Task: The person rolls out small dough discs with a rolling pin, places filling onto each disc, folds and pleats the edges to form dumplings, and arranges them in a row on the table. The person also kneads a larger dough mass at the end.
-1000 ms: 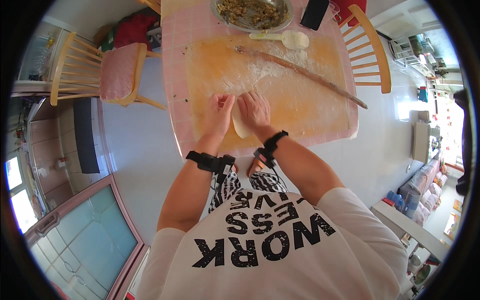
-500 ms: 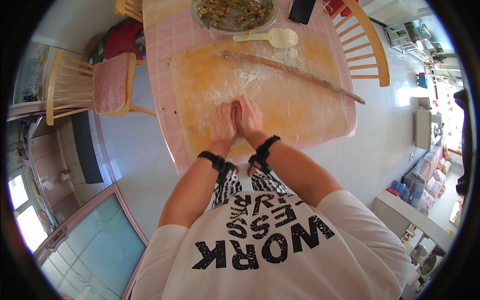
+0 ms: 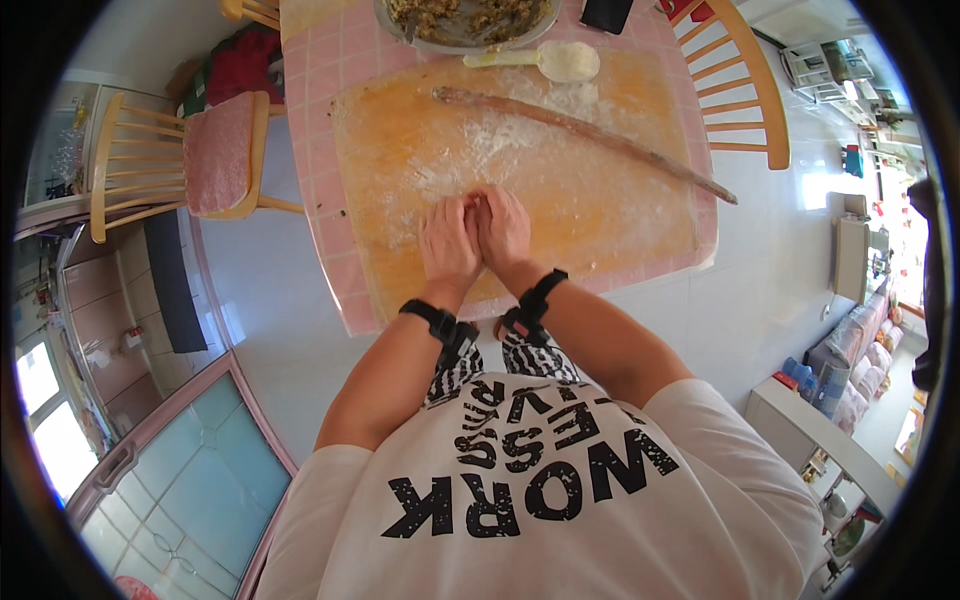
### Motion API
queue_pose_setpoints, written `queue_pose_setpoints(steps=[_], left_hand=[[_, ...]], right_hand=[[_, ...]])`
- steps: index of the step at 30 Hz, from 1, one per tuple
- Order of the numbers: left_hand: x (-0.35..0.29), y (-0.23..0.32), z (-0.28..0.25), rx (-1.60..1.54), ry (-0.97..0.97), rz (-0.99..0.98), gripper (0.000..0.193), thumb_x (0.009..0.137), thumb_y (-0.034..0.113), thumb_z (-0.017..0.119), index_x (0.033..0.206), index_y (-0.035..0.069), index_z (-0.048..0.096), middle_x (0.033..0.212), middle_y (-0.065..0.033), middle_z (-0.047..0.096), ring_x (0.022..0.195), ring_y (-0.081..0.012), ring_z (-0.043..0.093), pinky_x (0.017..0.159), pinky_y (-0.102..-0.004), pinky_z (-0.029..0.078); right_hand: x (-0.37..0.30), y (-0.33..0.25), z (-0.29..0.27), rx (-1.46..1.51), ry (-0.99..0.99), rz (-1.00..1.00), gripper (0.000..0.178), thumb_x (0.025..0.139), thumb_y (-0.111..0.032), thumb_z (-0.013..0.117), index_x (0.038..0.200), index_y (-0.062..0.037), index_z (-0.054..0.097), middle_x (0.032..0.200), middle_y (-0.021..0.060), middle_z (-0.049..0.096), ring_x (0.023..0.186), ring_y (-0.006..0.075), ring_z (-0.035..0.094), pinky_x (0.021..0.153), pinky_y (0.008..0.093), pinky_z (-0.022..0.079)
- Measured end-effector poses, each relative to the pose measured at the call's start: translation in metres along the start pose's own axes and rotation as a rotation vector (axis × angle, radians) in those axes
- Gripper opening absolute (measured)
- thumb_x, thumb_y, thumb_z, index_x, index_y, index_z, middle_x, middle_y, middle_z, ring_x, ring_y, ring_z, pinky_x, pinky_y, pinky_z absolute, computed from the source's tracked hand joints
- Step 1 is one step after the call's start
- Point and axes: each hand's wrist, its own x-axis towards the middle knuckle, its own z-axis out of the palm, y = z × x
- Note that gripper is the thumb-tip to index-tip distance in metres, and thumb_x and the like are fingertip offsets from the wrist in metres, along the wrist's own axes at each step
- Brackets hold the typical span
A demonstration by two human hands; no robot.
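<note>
My left hand (image 3: 449, 238) and my right hand (image 3: 502, 226) are pressed side by side over the near part of a floured yellow board (image 3: 630, 235). Their fingers curl inward and meet at the thumbs. Whatever lies between them is hidden by the fingers. Beyond them, a long wooden rolling pin (image 3: 590, 133) rests slantwise on the board, touching neither hand. White flour (image 3: 490, 145) is scattered between the pin and my fingers. At the board's far edge lies a scoop (image 3: 568, 62) with a pale green handle, heaped with white flour.
A metal bowl (image 3: 470, 47) of brownish chopped filling stands at the table's far side, beside a black box-like object (image 3: 606, 14). A pink checked cloth covers the table (image 3: 322, 190). Wooden chairs stand at the left (image 3: 217, 160) and right (image 3: 745, 90).
The view has shifted slightly, so the board and bowl sit a little higher in the picture. My hands stay together, with fingers slightly repositioned.
</note>
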Motion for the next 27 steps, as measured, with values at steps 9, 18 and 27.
queue_pose_setpoints(steps=[9, 18, 27], left_hand=[[0.027, 0.013, -0.028, -0.084, -0.307, -0.511, 0.023, 0.1, 0.024, 0.048, 0.102, 0.008, 0.064, 0.098, -0.02, 0.069, 0.094, -0.041, 0.065, 0.079, -0.0495, 0.05], [0.002, -0.006, -0.004, 0.038, -0.1, -0.164, 0.017, 0.1, 0.02, 0.05, 0.096, 0.009, 0.062, 0.094, -0.0177, 0.067, 0.089, -0.041, 0.063, 0.076, -0.0519, 0.047], [-0.021, 0.011, -0.025, -0.012, -0.069, -0.093, 0.021, 0.098, 0.021, 0.047, 0.095, 0.01, 0.064, 0.092, -0.0164, 0.064, 0.09, -0.0397, 0.06, 0.08, -0.0495, 0.045]], right_hand=[[0.005, -0.051, -0.024, 0.226, -0.032, -0.006, 0.017, 0.094, -0.013, 0.055, 0.109, -0.0102, 0.063, 0.099, 0.0153, 0.067, 0.091, 0.0375, 0.063, 0.079, 0.0448, 0.051], [0.009, -0.015, -0.002, 0.005, -0.112, 0.032, 0.01, 0.095, -0.011, 0.056, 0.102, -0.0069, 0.062, 0.094, 0.0161, 0.066, 0.09, 0.0388, 0.062, 0.078, 0.045, 0.05], [-0.023, -0.055, -0.027, 0.278, 0.038, 0.298, 0.014, 0.094, -0.003, 0.055, 0.105, -0.006, 0.063, 0.097, 0.0175, 0.064, 0.095, 0.0383, 0.061, 0.082, 0.043, 0.05]])
